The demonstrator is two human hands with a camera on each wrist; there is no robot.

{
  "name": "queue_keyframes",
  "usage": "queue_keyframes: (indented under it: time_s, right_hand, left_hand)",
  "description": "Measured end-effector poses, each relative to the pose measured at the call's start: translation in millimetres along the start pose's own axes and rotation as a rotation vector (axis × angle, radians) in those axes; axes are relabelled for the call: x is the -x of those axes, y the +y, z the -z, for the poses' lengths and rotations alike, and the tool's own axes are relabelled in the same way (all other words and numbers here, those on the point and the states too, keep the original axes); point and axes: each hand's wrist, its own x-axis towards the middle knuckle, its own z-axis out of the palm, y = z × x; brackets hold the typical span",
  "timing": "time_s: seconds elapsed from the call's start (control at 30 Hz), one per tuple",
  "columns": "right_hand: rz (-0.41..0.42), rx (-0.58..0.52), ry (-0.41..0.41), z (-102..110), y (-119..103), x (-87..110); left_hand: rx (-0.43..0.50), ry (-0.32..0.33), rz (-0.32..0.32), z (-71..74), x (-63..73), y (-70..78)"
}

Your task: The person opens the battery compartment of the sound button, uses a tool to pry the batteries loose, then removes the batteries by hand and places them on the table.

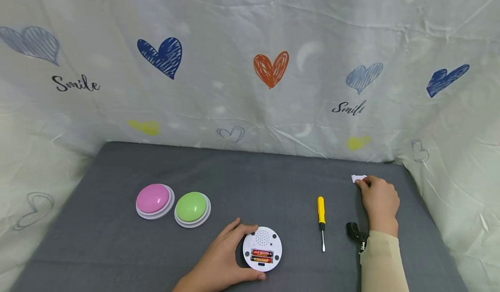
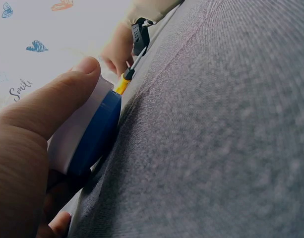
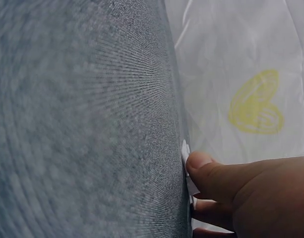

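My left hand [image 1: 218,255] grips a round push button [image 1: 269,264] by its edge, thumb on the near side and fingers on the far side. Its white underside faces up, with speaker holes and two red batteries [image 1: 261,256] in an uncovered compartment. In the left wrist view, the button's blue dome [image 2: 96,131] points down to the grey cloth. At the far right of the table, my right hand [image 1: 379,201] pinches a small white battery cover [image 1: 357,178]. The right wrist view shows the cover [image 3: 185,151] low at the cloth, partly hidden by the fingers.
A screwdriver [image 1: 321,211] with a yellow handle lies between the hands, tip toward me. Left of the left hand sit a pink button [image 1: 152,198] and a green button [image 1: 191,207], domes up. A printed white curtain [image 1: 218,101] hangs behind the grey table [image 1: 250,183].
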Motion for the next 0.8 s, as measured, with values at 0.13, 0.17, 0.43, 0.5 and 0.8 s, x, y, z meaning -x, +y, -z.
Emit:
queue_keyframes:
  time_s: [0.13,0.17,0.43,0.5,0.8]
  right_hand:
    - [0.001,0.011,-0.019,0,0,0.5]
    - [0.005,0.016,-0.023,0,0,0.5]
    - [0.003,0.024,-0.042,2,0,4.4]
    - [-0.007,0.016,-0.04,4,0,5.8]
    - [0.035,-0.05,-0.013,17,-26,16.2]
  left_hand:
    - [-0.006,-0.006,-0.011,-0.4,0.8,-1.0]
    - [-0.003,-0.006,-0.012,-0.2,1.1,-1.0]
    - [0.0,-0.02,-0.006,-0.6,2.5,-0.6]
    - [0.002,-0.025,0.001,-1.3,3.0,-0.8]
    - [0.03,-0.01,0.017,0.5,1.9,0.2]
